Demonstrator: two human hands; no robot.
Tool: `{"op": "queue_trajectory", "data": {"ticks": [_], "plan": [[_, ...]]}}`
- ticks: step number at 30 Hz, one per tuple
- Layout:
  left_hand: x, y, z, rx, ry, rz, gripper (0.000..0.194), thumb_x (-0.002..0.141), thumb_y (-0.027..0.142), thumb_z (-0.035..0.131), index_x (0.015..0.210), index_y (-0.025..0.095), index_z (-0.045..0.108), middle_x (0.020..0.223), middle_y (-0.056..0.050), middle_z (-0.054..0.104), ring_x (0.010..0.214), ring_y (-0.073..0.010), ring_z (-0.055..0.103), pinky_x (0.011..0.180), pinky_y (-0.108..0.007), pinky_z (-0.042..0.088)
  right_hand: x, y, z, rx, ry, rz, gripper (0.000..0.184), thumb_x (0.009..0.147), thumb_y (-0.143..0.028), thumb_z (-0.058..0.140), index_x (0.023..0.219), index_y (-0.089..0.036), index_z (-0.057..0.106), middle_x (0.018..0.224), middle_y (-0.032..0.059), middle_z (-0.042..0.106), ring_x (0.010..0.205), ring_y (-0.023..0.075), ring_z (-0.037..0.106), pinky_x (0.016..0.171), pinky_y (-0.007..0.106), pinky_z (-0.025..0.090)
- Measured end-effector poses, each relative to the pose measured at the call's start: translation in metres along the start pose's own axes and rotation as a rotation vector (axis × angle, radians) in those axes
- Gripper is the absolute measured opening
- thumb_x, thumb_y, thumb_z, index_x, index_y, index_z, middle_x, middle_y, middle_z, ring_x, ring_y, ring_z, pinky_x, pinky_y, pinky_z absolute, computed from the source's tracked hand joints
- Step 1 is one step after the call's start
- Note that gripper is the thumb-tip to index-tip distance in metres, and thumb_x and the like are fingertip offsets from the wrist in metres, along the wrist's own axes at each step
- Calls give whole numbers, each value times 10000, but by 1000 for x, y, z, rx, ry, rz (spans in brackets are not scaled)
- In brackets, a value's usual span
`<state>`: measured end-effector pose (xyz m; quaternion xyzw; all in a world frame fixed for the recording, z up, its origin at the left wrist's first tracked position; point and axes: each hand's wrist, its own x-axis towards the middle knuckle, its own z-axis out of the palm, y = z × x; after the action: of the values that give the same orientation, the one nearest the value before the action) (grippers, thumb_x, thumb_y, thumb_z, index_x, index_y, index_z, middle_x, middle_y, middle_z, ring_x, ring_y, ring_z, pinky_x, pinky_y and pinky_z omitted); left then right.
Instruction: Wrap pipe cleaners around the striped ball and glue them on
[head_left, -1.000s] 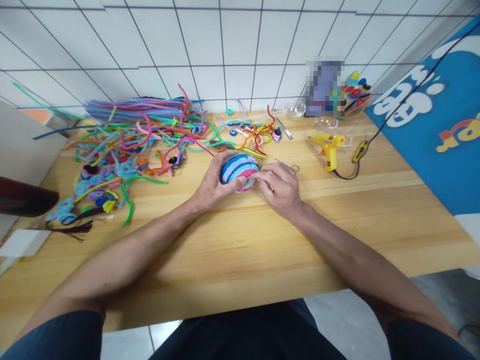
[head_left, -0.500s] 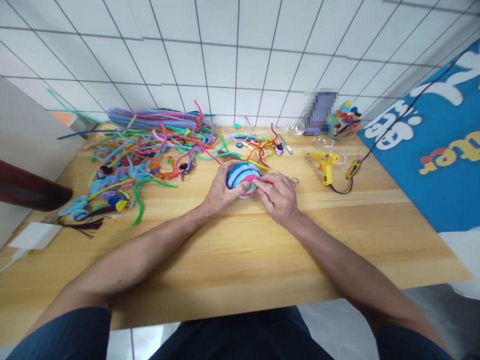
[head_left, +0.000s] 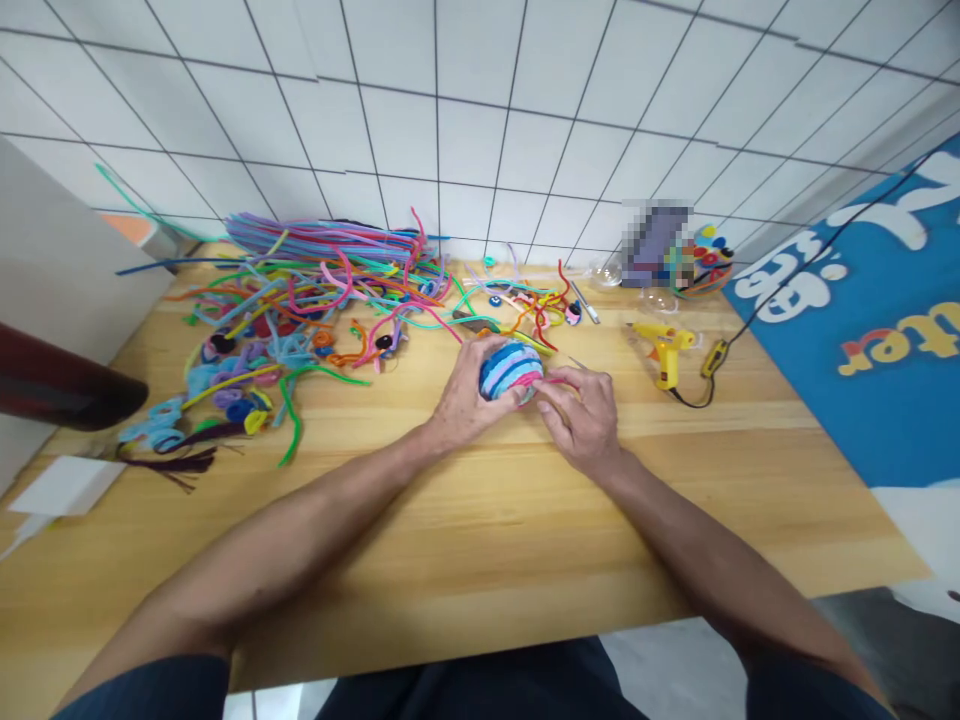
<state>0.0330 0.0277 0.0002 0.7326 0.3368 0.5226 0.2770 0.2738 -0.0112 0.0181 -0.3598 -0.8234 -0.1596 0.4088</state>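
My left hand (head_left: pixel 466 400) is wrapped around the side of a ball (head_left: pixel 510 368) covered in rows of dark blue, light blue and lilac pipe cleaner. Its thumb presses near the lower edge. On the lower right of the ball lies a pink pipe cleaner (head_left: pixel 528 381), whose loose end runs toward my right hand (head_left: pixel 585 415). The thumb and fingers of that hand are pinched on the strand, close against the ball. Both hands hold the work just above the table, and the ball's underside is hidden.
Loose coloured pipe cleaners (head_left: pixel 300 290) spread over the back left of the wooden table (head_left: pixel 450 550). A yellow glue gun (head_left: pixel 666 355) with a cord lies to the right. Clear plastic domes (head_left: pixel 660 298) stand behind it. A white box (head_left: pixel 67 484) sits at the left edge.
The view has tilted and shifted a little. Both hands and the ball have moved slightly right, and the ball appears turned a bit, with less of its pink part showing.
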Motion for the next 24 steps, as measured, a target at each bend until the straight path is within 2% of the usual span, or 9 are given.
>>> {"op": "queue_trajectory", "data": {"ticks": [3, 10, 13, 20, 24], "plan": [[-1, 1, 1, 4, 1, -12, 674, 1037, 551, 845, 1564, 271, 532, 1524, -155, 699, 1453, -351, 698, 1252, -574, 607, -2, -3, 0, 31, -34, 48, 395, 1086, -158, 710, 1447, -287, 807, 1311, 119, 851, 1061, 262, 806, 945, 440, 656], [-4, 2, -1, 38, 10, -24, 688, 1056, 589, 809, 1586, 268, 511, 1570, -166, 665, 1528, -360, 654, 1295, -585, 573, -4, -8, 3, 131, -53, 82, 403, 1115, -153, 661, 1479, -258, 798, 1313, 138, 857, 1176, 288, 843, 1008, 476, 732], [-3, 1, 0, 32, 7, -20, 681, 1056, 599, 798, 1578, 262, 520, 1557, -162, 680, 1500, -354, 673, 1283, -579, 584, -3, -8, 4, 141, -57, 103, 390, 1115, -166, 662, 1465, -259, 809, 1313, 145, 856, 1186, 300, 846, 1029, 498, 739], [-2, -5, 1, 26, 57, -29, 682, 1006, 595, 854, 1523, 244, 581, 1493, -160, 713, 1428, -349, 715, 1263, -580, 605, 3, -7, 7, 144, -14, 46, 354, 1135, -189, 650, 1461, -230, 784, 1303, 159, 845, 1209, 295, 844, 1047, 479, 739], [-3, -5, -2, 21, 65, -68, 746, 988, 674, 861, 1535, 250, 582, 1527, -173, 701, 1456, -358, 713, 1277, -598, 602, 2, -6, 12, 181, -51, 85, 355, 1128, -187, 637, 1442, -233, 796, 1319, 165, 838, 1235, 308, 829, 1090, 500, 721]]}}
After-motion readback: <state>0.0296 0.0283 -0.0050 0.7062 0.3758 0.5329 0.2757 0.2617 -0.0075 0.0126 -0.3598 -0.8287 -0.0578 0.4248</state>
